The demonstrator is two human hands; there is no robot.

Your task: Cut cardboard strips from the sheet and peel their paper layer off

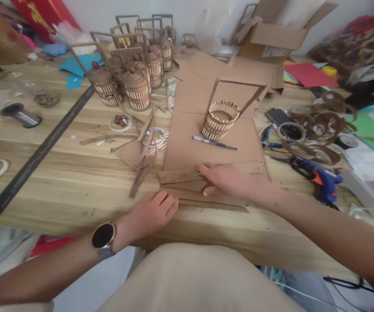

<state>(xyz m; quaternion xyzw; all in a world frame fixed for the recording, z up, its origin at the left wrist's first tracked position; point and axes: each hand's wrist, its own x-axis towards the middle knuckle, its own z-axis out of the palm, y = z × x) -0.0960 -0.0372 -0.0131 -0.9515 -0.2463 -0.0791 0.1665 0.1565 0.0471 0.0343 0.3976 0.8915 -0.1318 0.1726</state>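
Note:
My left hand (154,211), wearing a watch on its wrist, is closed with curled fingers at the left end of a thin cardboard strip (214,206) near the table's front edge. Palm down, my right hand (228,180) reaches over a flat cardboard piece (180,175); a small shiny tip shows at its fingers, the rest hidden. Beneath lies a large cardboard sheet (187,149). On it are a pen (214,142) and a small basket (219,123) of light sticks with a tall square brown handle.
Several lidded baskets (137,89) stand at the back left. Corrugated strips (144,162) and a roll of tape (120,123) holding brown balls lie left of the sheet. To the right are a blue glue gun (323,175), scissors (293,162) and coiled brown strips (323,117).

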